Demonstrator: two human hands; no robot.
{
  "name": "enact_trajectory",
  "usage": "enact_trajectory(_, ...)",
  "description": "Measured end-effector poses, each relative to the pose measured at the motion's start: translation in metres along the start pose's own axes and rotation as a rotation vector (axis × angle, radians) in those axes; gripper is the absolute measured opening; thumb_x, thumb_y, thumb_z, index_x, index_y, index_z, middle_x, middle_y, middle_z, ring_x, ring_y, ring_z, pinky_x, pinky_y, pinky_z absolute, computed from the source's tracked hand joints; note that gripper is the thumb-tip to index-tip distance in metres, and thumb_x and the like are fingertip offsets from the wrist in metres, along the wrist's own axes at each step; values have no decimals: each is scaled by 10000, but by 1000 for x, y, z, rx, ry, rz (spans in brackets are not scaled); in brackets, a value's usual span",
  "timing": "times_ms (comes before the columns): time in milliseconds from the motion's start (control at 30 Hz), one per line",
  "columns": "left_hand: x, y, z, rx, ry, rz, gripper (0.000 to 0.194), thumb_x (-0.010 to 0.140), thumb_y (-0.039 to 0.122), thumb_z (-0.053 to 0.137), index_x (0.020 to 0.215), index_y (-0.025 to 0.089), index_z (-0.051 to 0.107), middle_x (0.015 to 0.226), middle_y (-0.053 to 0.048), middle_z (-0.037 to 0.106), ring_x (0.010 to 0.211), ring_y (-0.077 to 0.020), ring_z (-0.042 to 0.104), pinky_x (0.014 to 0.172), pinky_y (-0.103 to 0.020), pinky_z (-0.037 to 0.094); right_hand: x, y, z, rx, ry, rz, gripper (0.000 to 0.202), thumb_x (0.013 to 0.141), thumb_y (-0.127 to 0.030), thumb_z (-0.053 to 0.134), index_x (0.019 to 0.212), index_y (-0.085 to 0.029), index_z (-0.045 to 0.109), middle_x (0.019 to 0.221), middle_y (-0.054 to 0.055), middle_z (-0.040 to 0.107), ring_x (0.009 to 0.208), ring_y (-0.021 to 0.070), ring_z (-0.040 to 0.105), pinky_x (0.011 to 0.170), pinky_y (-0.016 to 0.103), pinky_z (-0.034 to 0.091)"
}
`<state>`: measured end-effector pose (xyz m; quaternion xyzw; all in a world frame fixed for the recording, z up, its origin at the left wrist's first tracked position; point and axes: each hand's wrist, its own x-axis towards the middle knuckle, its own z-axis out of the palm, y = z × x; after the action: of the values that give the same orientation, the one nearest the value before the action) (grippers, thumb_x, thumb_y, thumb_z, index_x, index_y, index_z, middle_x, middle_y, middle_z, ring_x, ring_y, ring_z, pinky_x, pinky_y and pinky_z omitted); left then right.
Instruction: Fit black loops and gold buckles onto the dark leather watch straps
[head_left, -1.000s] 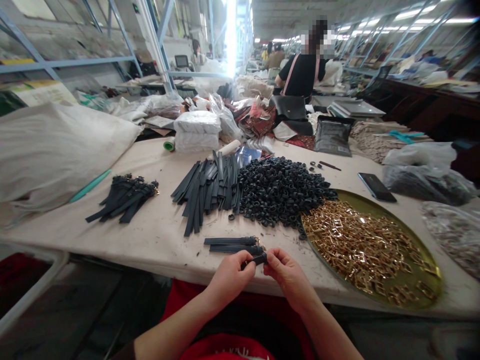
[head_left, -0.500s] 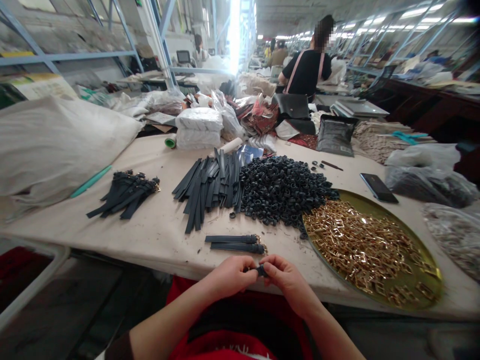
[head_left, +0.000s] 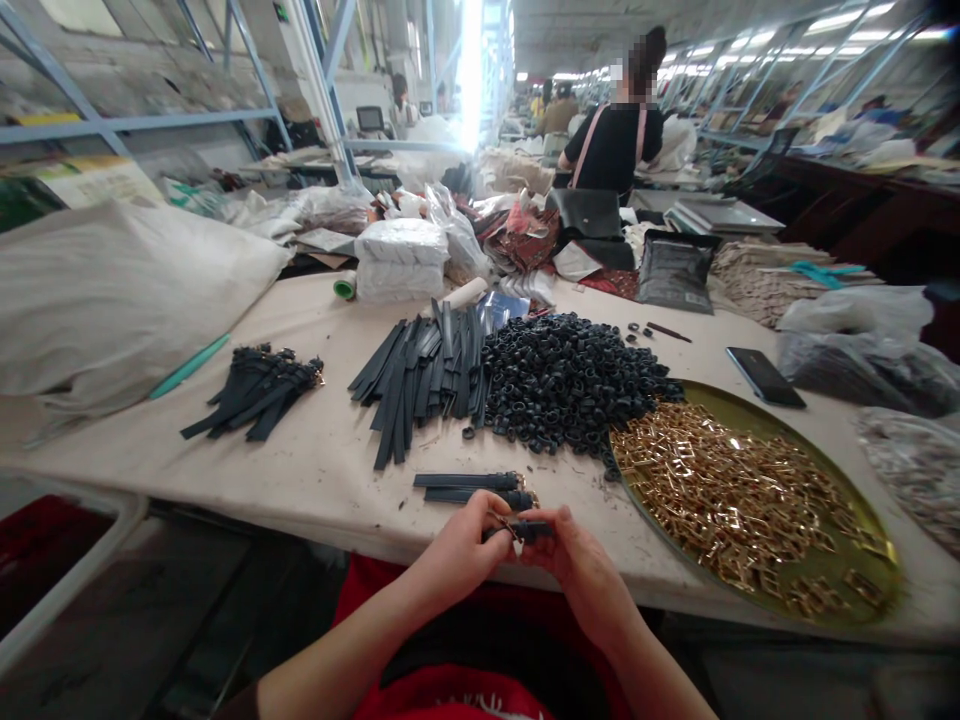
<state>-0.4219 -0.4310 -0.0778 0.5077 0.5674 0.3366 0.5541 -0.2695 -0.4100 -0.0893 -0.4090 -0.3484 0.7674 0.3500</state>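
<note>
Close to the table's front edge, my left hand (head_left: pixel 471 545) and my right hand (head_left: pixel 581 560) meet around a dark strap (head_left: pixel 534 531) with a gold buckle. The left fingers pinch it at the buckle, while the right fingers grip the strap part; most of its length is hidden by the hands. Just beyond lie two finished-looking buckled straps (head_left: pixel 457 481), side by side. Farther off are a fan of loose dark straps (head_left: pixel 420 365) and a heap of small dark loops (head_left: pixel 566 380). Gold buckles fill a round brass-coloured tray (head_left: pixel 874 590) on the right.
A bundle of buckled straps (head_left: pixel 259 390) lies at the left, near a big white cloth sack (head_left: pixel 127 290). A phone (head_left: pixel 765 377) and plastic bags (head_left: pixel 862 350) are at the right. Wrapped packs (head_left: pixel 401 260) line the back, where a person (head_left: pixel 619 140) stands facing away.
The strap piece between my hands has turned, so its gold buckle and more of its dark length show. My right fingers have straightened somewhat along it. The view has shifted slightly.
</note>
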Motion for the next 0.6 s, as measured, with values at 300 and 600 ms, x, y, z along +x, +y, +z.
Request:
enact_trajectory(300,-6,-1,1,36,-63,-40,234,784,345,470,947,193,397,670,19,627,495,-100,504,464,-198,375,-3,9,-1,94,-142,201,280,748,-407,589,919,-185,590,695,-10,590,598,78,508,535,191,372)
enact_trajectory(600,-11,5,-3,348,79,-28,248,724,415,549,800,179,537,724,6,605,661,-144,524,567,-230,363,-7,4,2,194,-203,280,243,679,-375,663,730,-161,560,622,-30,515,545,63,428,529,182,336)
